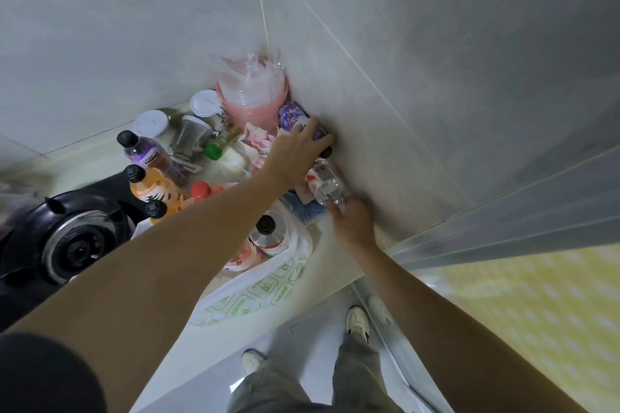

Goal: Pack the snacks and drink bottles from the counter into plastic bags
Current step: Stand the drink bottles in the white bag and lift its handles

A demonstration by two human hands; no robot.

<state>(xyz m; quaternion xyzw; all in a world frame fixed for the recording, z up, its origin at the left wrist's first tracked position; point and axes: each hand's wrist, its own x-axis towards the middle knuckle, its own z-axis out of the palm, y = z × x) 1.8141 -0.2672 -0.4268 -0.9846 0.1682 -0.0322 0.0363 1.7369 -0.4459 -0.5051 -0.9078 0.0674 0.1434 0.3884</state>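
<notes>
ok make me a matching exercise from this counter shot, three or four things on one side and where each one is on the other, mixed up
Things:
1. clear water bottle
2. orange drink bottle
3. gas burner
4. printed plastic bag

Places:
A. far left of the counter
B. hanging over the counter's front edge
C. by the wall, in the right hand
D. next to the burner, black cap on

Pairs: 1-C, 2-D, 3-A, 4-B

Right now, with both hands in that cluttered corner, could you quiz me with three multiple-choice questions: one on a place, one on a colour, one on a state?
1. Where is the gas burner?
A. left of the bottles
B. against the right wall
C. on the floor

2. What colour is the small bottle's cap?
A. blue
B. green
C. white

3. What is the right hand doing?
A. hanging idle
B. pressing the wall
C. gripping a clear bottle

Answers:
1 A, it sits at the counter's left.
2 B, plainly green.
3 C, fingers curl round its end.
</notes>
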